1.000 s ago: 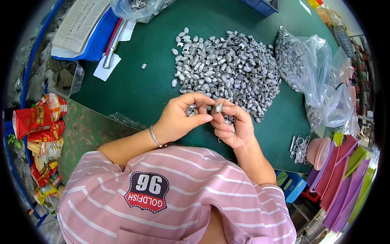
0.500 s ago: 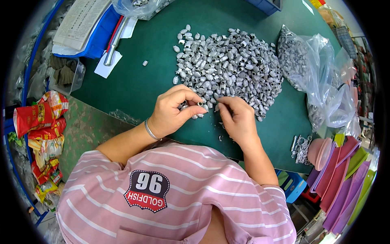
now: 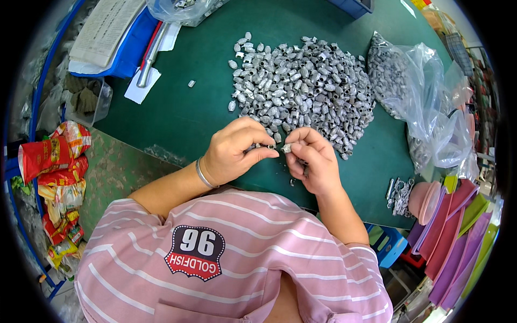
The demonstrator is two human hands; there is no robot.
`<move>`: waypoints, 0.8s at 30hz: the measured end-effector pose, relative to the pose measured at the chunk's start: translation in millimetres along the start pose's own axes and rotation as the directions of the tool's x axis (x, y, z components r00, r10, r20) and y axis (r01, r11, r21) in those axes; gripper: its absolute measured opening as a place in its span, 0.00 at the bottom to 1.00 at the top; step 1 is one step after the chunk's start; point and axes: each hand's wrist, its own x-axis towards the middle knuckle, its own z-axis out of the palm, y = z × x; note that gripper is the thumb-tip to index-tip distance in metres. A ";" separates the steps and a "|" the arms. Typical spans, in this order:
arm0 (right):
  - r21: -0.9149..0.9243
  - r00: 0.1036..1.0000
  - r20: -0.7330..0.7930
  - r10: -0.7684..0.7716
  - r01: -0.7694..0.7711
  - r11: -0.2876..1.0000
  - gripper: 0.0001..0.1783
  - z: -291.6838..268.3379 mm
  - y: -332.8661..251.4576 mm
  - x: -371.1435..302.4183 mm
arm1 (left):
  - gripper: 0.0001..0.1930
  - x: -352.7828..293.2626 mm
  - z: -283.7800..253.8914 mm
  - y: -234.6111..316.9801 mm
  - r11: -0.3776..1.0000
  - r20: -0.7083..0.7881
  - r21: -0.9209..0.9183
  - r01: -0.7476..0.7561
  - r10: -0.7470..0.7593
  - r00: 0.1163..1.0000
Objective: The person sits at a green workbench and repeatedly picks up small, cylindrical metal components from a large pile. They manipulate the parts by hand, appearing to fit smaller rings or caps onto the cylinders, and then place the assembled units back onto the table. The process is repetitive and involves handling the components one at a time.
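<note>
A heap of small grey metal beads (image 3: 309, 86), barrel-shaped and hollow, lies on the green table in front of me. At its near edge my left hand (image 3: 234, 151), with a silver bangle on the wrist, pinches a small metal ring-like piece (image 3: 271, 146) between thumb and forefinger. Close beside it, my right hand (image 3: 314, 161) is closed on a small silver metal bead (image 3: 286, 148), gripped at the fingertips. The two pieces are nearly tip to tip; whether they touch I cannot tell. The right hand's other fingers are curled under, and what lies within them is hidden.
Right of the heap stands a clear plastic bag (image 3: 389, 75) of similar beads. Small metal clasps (image 3: 399, 196) lie near the right edge, by pink and purple bins (image 3: 447, 237). At the left are a blue tray with papers (image 3: 116, 59), a metal-handled tool (image 3: 148, 67) and one loose bead (image 3: 191, 84).
My right hand has turned and come away from the heap's edge, now showing a bead at its fingertips. My left hand has tilted slightly, keeping its pinch on the ring-like piece.
</note>
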 end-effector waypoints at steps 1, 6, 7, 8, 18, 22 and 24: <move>0.198 0.997 0.060 0.056 -0.067 0.978 0.06 -1.2 0.1 -0.1 | 0.12 -0.4 0.9 -0.1 1.000 0.009 -0.015 0.002 -0.002 1.000; 0.534 0.960 0.223 0.168 -0.265 0.803 0.08 -5.9 3.2 1.2 | 0.12 0.4 3.3 2.9 0.999 0.072 -0.046 0.000 0.004 0.997; 0.516 0.959 0.223 0.176 -0.269 0.814 0.08 -5.8 3.5 1.2 | 0.12 -0.1 3.9 3.6 0.999 0.071 -0.051 0.007 -0.003 0.997; 0.498 0.958 0.222 0.182 -0.272 0.823 0.08 -4.7 3.6 1.4 | 0.12 -0.2 4.4 4.6 0.998 0.071 -0.056 0.013 -0.009 0.997; -0.026 0.997 0.059 0.058 -0.057 0.998 0.06 1.0 8.9 -4.3 | 0.07 1.2 5.7 -2.8 0.976 0.170 -0.190 0.106 -0.073 0.983; -0.749 0.884 -0.072 -0.462 0.258 0.611 0.05 -20.1 3.9 2.4 | 0.05 -2.9 -6.2 -7.3 0.011 0.515 -0.780 0.626 -0.557 0.652; -0.904 0.823 0.116 -0.555 0.320 0.285 0.07 -21.6 -8.3 1.3 | 0.04 -0.3 -9.5 -17.2 -0.271 0.541 -0.841 0.468 -0.429 0.724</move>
